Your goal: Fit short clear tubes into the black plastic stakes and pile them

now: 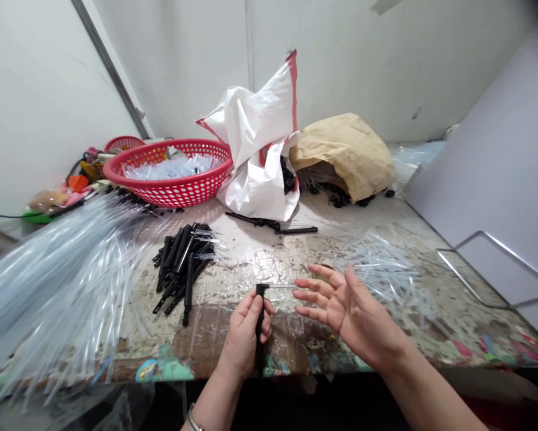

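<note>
My left hand (246, 326) is wrapped around a black plastic pump head (260, 291), held upright near the table's front edge. From its top a short clear tube (280, 287) sticks out to the right. Beside the tube's far end, my right hand (340, 299) is spread with its palm turned up and its fingers pointing left. Nothing lies in that palm. Left of my hands is a pile of similar black plastic parts (179, 263), some with clear tubes in them. A heap of short clear tubes (380, 269) lies beyond my right hand.
Long clear tubes (71, 263) fan across the table's left side. A red basket (179, 190) holds more clear plastic pieces. Behind stand a white sack (260, 120) and a brown paper bag (345, 149). A bent metal wire frame (475, 299) sits at the right.
</note>
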The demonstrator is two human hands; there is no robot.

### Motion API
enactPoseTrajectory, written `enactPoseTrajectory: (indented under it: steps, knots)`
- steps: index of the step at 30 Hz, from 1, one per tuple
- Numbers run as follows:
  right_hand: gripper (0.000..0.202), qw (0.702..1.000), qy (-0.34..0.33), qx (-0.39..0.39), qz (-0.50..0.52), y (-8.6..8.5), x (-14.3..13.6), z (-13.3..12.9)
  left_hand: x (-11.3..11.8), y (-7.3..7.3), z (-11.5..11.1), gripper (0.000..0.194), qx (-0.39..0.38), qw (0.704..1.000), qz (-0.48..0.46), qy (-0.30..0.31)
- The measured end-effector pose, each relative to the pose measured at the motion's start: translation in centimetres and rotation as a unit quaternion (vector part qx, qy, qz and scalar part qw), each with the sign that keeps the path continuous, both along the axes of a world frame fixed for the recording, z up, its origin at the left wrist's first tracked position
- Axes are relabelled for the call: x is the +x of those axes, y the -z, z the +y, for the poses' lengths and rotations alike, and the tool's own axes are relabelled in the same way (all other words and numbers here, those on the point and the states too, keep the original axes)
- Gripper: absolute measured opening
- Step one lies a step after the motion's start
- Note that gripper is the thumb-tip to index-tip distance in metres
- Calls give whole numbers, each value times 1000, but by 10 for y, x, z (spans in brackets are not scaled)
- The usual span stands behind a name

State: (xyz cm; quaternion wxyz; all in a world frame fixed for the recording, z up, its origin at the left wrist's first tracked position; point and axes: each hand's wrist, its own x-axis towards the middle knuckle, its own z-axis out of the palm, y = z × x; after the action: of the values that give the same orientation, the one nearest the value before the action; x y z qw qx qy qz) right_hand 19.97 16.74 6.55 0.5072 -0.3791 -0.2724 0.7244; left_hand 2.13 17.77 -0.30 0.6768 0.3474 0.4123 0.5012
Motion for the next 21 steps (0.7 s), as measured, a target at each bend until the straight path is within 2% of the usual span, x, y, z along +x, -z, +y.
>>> enactPoseTrajectory:
  steps: [3, 9, 14, 17, 21]
  knots:
    - [52, 999, 3, -15, 48, -2, 5, -5, 0, 2, 0, 21, 15, 1000, 2, -7]
    - [52, 997, 1, -28, 71, 1, 8, -11, 1, 5, -1, 20, 21, 999, 5, -28]
    - [53, 997, -10, -34, 75, -1, 10, -17, 3, 4, -3, 20, 15, 996, 6, -82]
    - [54, 996, -19, -37, 75, -1, 12, -20, 2, 1, -3, 25, 12, 993, 23, -114]
    - [53, 998, -25, -35, 34, 8, 12, -25, -13, -6, 5, 44, 30, 979, 116, -165]
